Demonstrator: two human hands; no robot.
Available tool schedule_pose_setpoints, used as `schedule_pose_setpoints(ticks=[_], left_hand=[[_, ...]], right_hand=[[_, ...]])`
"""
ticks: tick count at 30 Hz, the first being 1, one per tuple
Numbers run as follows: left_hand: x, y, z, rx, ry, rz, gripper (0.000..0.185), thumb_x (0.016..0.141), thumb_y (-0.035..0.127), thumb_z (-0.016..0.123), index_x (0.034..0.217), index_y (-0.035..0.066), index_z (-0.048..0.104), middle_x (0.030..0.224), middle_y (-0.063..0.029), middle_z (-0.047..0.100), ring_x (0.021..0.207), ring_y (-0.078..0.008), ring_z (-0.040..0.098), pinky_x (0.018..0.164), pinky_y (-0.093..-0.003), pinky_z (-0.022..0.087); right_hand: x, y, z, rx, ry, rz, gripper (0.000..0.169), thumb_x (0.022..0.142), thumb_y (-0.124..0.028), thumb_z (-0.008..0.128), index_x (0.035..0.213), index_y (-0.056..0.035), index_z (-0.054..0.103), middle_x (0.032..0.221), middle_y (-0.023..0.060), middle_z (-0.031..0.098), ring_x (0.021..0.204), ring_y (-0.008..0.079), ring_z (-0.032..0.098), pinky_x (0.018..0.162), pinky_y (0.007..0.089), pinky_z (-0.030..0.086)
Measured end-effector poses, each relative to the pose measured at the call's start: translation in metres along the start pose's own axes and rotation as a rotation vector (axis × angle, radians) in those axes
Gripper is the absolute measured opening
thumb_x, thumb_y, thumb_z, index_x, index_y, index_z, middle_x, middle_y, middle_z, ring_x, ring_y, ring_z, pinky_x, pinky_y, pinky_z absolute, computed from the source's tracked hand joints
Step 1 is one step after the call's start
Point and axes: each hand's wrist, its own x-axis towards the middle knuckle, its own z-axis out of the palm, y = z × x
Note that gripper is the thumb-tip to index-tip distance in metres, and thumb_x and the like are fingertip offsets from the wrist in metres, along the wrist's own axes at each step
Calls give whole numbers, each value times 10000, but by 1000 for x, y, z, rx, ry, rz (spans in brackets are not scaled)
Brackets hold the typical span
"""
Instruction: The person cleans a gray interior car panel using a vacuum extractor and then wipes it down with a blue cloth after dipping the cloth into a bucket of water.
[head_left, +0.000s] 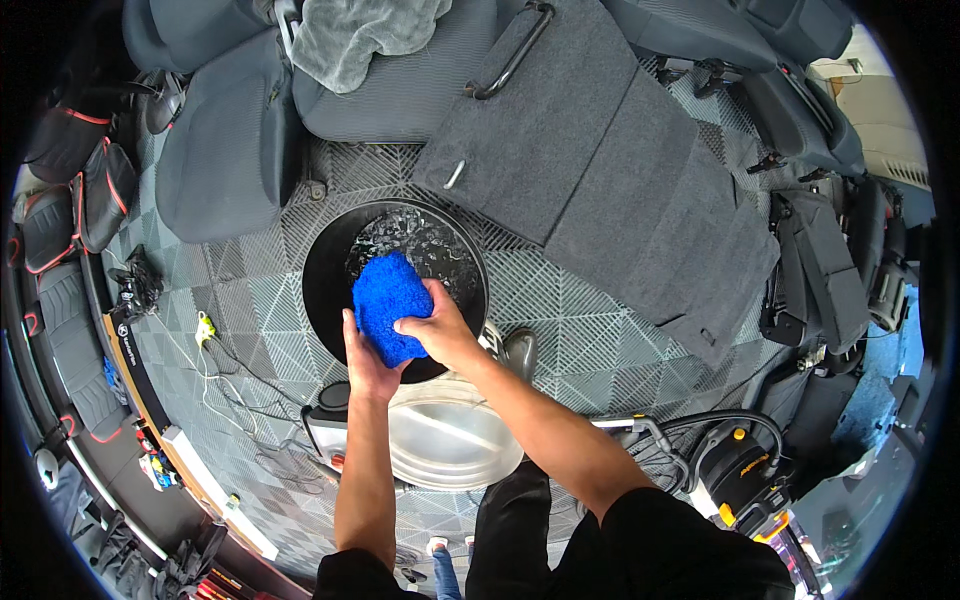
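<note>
A fluffy blue microfiber wash pad (388, 304) is held between my two hands above a round black bucket (322, 300). My left hand (371, 367) supports it from the lower left, palm against the pad. From the right side my right hand (439, 326) grips it, thumb on top. Rippling water (412, 236) with some foam shows inside the bucket beyond the pad. The pad hides part of the bucket's inside.
Dark car seats (221, 142) and a grey towel (371, 37) lie ahead. A grey carpeted panel (600, 165) with a metal handle spreads right. Near my legs are a silver-lidded container (450, 435) and a vacuum cleaner (739, 480). Cables (232, 397) cross the tiled floor.
</note>
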Motion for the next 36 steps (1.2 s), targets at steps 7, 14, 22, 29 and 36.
schedule_pose_setpoints(ticks=[7, 14, 22, 29, 36], left_hand=[[33, -9, -16, 101, 53, 283, 617, 1008, 489, 612, 1426, 47, 516, 1306, -128, 653, 1134, -276, 672, 993, -435, 550], [44, -15, 6, 261, 83, 414, 606, 1050, 560, 472, 1229, 4, 636, 1120, -99, 695, 963, -164, 676, 851, -333, 569], [60, -18, 8, 264, 242, 237, 665, 994, 636, 538, 1041, -13, 674, 904, -98, 716, 729, -181, 699, 653, -340, 595], [70, -34, 3, 34, 480, 337, 782, 939, 734, 518, 1382, 91, 495, 1255, -88, 616, 1130, -210, 608, 992, -414, 496], [63, -38, -15, -260, 313, 283, 458, 945, 506, 703, 1185, 130, 596, 1092, -50, 660, 977, -200, 660, 831, -398, 577]], right_hand=[[19, -40, -13, -754, -125, 219, 895, 721, -319, 765, 1467, 17, 403, 1346, 260, 609, 1237, 318, 618, 1043, 396, 477], [29, -25, 9, -560, 68, 167, 1066, 736, -688, 782, 1485, -28, 407, 1330, 266, 625, 1244, 378, 619, 1059, 434, 477], [37, -2, 13, -379, 172, 44, 562, 829, -468, 809, 1124, -7, 681, 987, 162, 759, 914, 290, 742, 837, 414, 567], [44, 18, 17, -151, 502, -91, 446, 898, -376, 802, 1096, 1, 669, 979, 97, 724, 852, 172, 680, 785, 334, 559], [22, 22, 6, -352, 314, 273, 455, 806, -295, 804, 1095, 32, 674, 1013, 159, 718, 917, 249, 681, 869, 361, 528]])
